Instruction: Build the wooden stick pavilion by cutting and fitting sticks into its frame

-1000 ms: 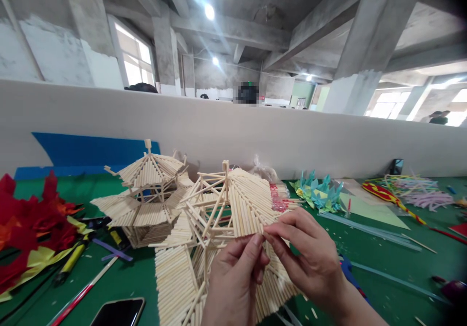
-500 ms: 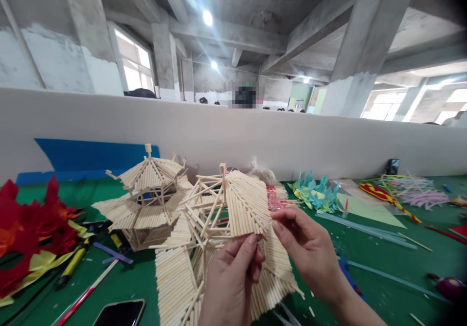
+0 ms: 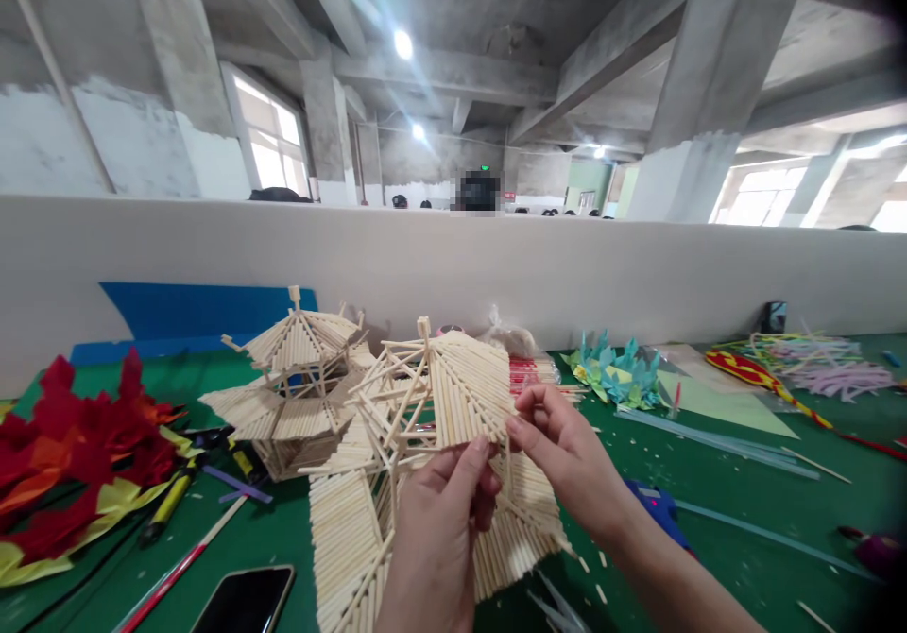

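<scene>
A pavilion model of pale wooden sticks stands in front of me, its upper roof partly covered and the left side open framework. My left hand is closed, thumb and fingers pinching the lower edge of the covered roof panel. At that panel's right edge, my right hand has thumb and forefinger drawn together in a pinch; whatever lies between the tips is too small to make out. Behind on the left stands a second stick pavilion with a more fully covered roof.
A phone, red paper flowers and a yellow marker lie left. Scissors lie at the front. To the right are a blue glue gun, clear glue sticks and a blue paper flower. A white partition borders the table.
My view has shifted slightly. My right hand has come a little closer to the roof edge and my left hand. The left hand keeps its pinch at the panel's lower edge.
</scene>
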Demonstrator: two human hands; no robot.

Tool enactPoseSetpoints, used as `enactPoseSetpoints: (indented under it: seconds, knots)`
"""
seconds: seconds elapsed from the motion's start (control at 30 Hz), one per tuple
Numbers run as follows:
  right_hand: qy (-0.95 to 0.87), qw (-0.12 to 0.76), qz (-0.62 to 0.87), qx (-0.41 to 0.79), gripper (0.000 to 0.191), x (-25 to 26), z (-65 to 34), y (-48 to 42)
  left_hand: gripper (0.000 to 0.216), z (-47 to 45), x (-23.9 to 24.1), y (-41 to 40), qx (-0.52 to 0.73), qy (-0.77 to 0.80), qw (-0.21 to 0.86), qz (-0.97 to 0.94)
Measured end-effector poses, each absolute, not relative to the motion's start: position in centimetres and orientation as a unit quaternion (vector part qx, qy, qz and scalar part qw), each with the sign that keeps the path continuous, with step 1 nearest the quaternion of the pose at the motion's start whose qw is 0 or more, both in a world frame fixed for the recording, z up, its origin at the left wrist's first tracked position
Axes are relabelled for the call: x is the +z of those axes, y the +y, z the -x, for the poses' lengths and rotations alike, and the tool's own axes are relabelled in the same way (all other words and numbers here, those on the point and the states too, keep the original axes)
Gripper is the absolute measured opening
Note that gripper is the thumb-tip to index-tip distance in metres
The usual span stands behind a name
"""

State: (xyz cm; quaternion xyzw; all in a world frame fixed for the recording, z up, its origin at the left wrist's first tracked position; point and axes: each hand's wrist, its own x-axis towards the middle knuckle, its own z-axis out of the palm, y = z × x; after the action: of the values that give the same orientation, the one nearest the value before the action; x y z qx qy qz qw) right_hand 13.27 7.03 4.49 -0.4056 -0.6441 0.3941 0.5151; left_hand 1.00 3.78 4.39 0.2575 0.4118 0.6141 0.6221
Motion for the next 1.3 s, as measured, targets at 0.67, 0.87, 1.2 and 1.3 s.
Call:
enactPoseSetpoints:
  seconds: [0.67,0.87,1.2,1.3]
  knots:
    - [-0.53,0.591,0.381,0.474,0.018,1.9,-13.1,6.0,0.016,1.6,5.1,4.5,0.433,0.374,-0.294,-0.766]
    - [-0.493,0.593,0.364,0.522,0.021,1.8,-12.9,6.5,0.015,1.4,4.8,4.9,0.43,0.362,-0.305,-0.769]
    - [-0.446,0.586,0.323,0.594,0.02,1.7,-12.0,6.7,0.028,1.9,4.2,5.3,0.403,0.329,-0.34,-0.784]
    - [-0.432,0.583,0.316,0.612,0.021,1.7,-12.0,6.6,0.029,1.9,4.2,5.2,0.399,0.325,-0.337,-0.788]
